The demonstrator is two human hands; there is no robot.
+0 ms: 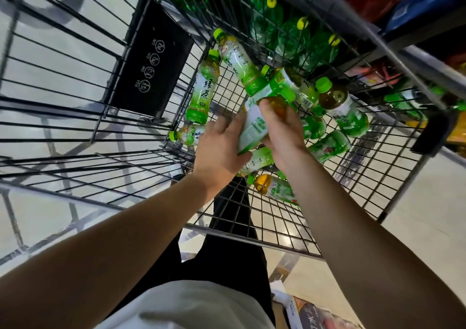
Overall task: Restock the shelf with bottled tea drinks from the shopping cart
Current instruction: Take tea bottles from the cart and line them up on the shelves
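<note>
- Shop aisle, pale glossy floor (426,228); every place below is given relative to the cart (290,230), a black wire basket seen from above.
- Cart: open-topped and wire-floored, so the stock lies loose and can be reached from overhead. A black panel (151,59) with round pictograms sits on its left inner wall.
- Loose bottles (204,86): green-capped tea bottles with green-and-white labels, lying on their sides across the cart floor, several overlapping. They look tipped in rather than stacked, which would explain why they point every way.
- Held bottle (257,124): lifted clear above the middle of the cart floor, tilted, cap end away from the person. It sits between both hands, probably so it can be turned upright before shelving.
- Left hand (219,149): over the cart's middle, fingers wrapped round the lower, label end of the held bottle, steadying its weight.
- Right hand (285,129): just right of the left, thumb and fingers clasping the amber shoulder of the same bottle, below the cap.
- Shelf (408,48): beyond the cart's far right side, grey rail edge showing. The cart stands close alongside, which keeps the carry short.
- Shelved bottles (300,33): seen through the cart's far wall, darker green with yellow caps, in a row. Whether this is the tea's slot cannot be told.
- Carton (317,313): printed cardboard on the floor, near side of the cart, right of the person's legs.
- Progress: many bottles remain in the cart; restocking looks far from finished.
</note>
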